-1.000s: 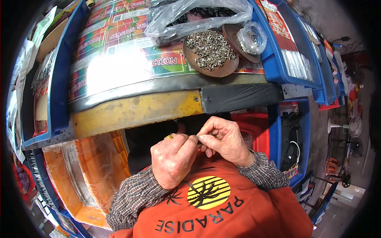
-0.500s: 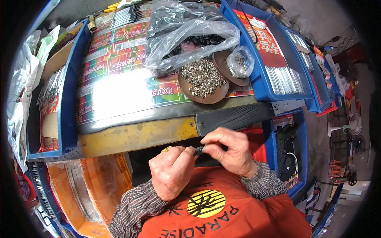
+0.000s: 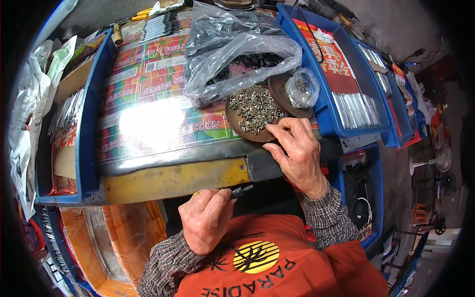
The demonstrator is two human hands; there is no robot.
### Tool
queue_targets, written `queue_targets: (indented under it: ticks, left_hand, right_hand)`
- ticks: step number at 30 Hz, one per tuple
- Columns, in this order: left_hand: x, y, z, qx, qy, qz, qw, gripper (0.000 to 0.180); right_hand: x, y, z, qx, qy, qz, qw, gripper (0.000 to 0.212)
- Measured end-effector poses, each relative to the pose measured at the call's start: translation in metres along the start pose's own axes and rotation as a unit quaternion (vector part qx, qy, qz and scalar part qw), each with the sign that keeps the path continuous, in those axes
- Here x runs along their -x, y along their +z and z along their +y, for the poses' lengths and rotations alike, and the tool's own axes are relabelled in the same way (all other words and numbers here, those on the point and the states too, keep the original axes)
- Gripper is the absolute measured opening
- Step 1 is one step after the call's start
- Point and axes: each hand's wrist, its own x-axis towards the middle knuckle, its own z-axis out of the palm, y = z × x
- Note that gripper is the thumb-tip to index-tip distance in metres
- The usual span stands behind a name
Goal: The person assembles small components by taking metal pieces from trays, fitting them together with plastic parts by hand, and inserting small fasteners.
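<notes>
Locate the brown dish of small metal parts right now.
In the head view, the brown dish sits right of centre on the bench, below the clear plastic bag, with the right hand touching its near rim.

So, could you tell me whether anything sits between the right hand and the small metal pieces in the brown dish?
Nothing visible does. The right hand rests its fingertips on the near rim of the brown dish, with the metal pieces lying open just beyond them; the clear plastic bag sits behind.

Screws (image 3: 255,106) in dish (image 3: 236,127), bag (image 3: 237,49) behind.
</notes>
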Motion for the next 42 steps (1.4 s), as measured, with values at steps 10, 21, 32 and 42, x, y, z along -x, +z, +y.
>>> queue_targets:
  ticks: [10, 21, 32, 42]
  left_hand:
    - [0.000, 0.000, 0.002, 0.015, -0.008, -0.008, 1.000, 0.027]
    - [0.005, -0.002, 0.005, 0.031, -0.008, -0.006, 0.999, 0.024]
    - [0.004, -0.005, 0.011, 0.061, -0.078, -0.037, 0.994, 0.021]
    - [0.008, -0.003, 0.015, 0.043, -0.066, -0.041, 0.996, 0.020]
  right_hand:
    - [-0.011, -0.005, 0.003, -0.028, -0.012, -0.029, 0.999, 0.030]
    - [-0.013, -0.005, 0.010, -0.088, -0.045, -0.012, 0.995, 0.015]
    - [0.028, -0.003, -0.045, -0.324, -0.048, -0.020, 0.945, 0.019]
    - [0.044, 0.004, -0.051, -0.305, -0.053, -0.014, 0.951, 0.019]
